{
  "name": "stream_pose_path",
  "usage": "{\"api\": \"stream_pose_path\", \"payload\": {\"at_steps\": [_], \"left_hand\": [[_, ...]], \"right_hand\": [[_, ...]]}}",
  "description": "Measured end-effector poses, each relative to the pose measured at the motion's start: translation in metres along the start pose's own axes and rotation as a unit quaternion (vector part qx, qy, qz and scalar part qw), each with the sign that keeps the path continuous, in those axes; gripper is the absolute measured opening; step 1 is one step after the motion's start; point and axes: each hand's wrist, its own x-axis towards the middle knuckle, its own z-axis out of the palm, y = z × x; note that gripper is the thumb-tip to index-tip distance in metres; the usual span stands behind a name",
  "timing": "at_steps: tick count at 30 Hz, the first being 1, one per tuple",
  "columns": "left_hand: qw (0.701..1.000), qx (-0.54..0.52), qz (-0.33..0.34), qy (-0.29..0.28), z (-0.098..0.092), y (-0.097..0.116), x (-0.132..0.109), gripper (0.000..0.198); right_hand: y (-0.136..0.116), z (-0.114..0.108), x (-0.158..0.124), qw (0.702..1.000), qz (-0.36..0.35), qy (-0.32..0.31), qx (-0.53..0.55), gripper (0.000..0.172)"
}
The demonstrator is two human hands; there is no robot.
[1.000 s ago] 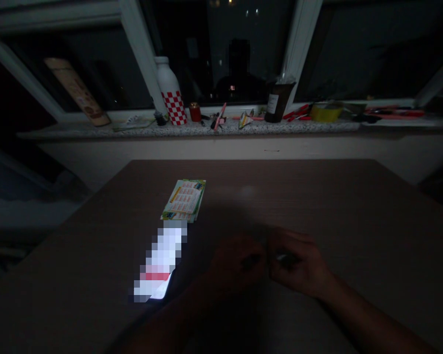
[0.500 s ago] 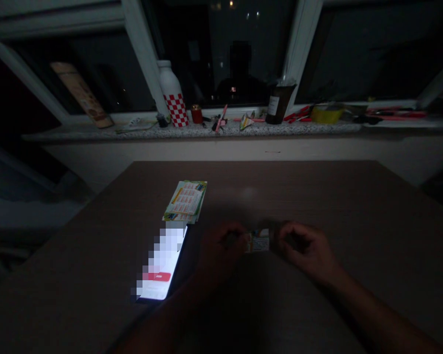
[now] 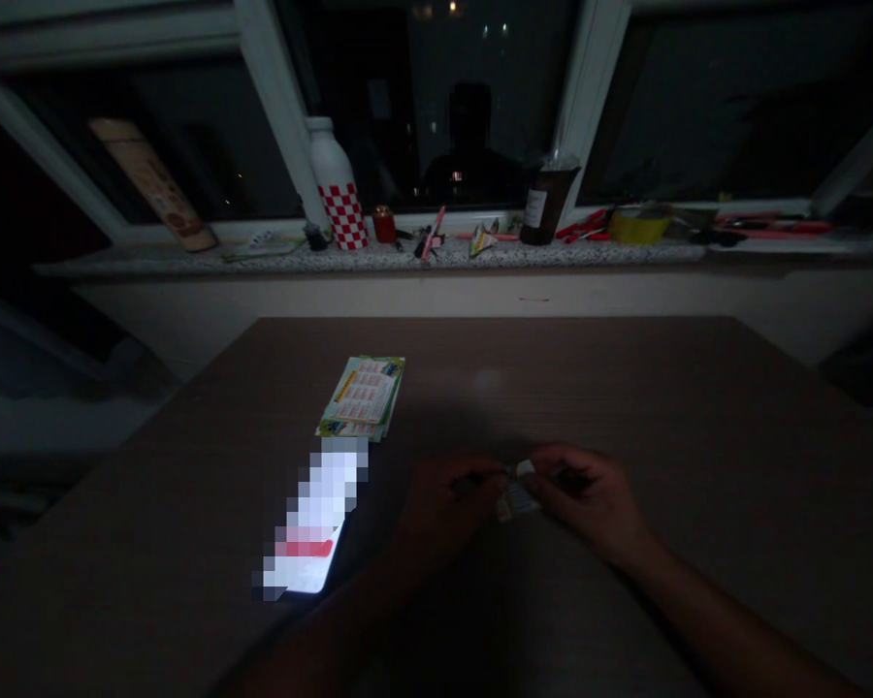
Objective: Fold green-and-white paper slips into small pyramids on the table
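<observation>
Between my two hands is a small printed paper card [image 3: 518, 500], folded, with a pale flap at its top. My left hand [image 3: 455, 499] pinches its left side between thumb and fingers. On the right edge, the thumb and fingertips of my right hand [image 3: 586, 490] are closed on the same card. Dim light hides the finer folds. Left of my hands lies a stack of printed calendar cards [image 3: 364, 393], green at the corners. Just nearer to me than the stack, a phone [image 3: 309, 577] lies with its screen lit.
The brown table [image 3: 626, 378] reaches to the wall below a window. Along the granite sill [image 3: 436, 257] stand a red-and-white checked bottle [image 3: 341, 194], a small red jar [image 3: 384, 226], a dark cup [image 3: 544, 204], a yellow roll [image 3: 640, 225] and a leaning tan cylinder [image 3: 156, 189].
My right hand has moved left and now grips the card's right side, where it was apart before. The card has tilted and its top flap shows paler.
</observation>
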Motion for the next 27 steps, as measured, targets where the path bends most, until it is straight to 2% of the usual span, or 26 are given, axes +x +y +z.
{"api": "stream_pose_path", "payload": {"at_steps": [3, 8, 15, 21, 27], "left_hand": [[1.0, -0.002, 0.003, -0.011, 0.0, 0.0, 0.0, 0.011], [0.997, -0.071, -0.008, -0.021, -0.001, -0.006, -0.001, 0.014], [0.997, -0.079, -0.007, 0.002, 0.0, -0.009, -0.002, 0.013], [1.0, -0.012, 0.003, 0.006, 0.005, -0.006, -0.004, 0.009], [0.993, 0.073, 0.083, -0.031, 0.009, 0.001, -0.003, 0.017]], "right_hand": [[0.0, 0.001, -0.001, 1.0, 0.027, 0.009, 0.01, 0.012], [-0.005, 0.0, -0.001, 0.999, 0.016, -0.016, 0.039, 0.01], [-0.002, 0.001, 0.001, 0.994, 0.066, -0.001, 0.092, 0.015], [-0.003, 0.001, 0.001, 0.997, 0.044, 0.02, 0.052, 0.015], [-0.003, 0.004, -0.002, 0.999, 0.021, -0.003, 0.024, 0.011]]}}
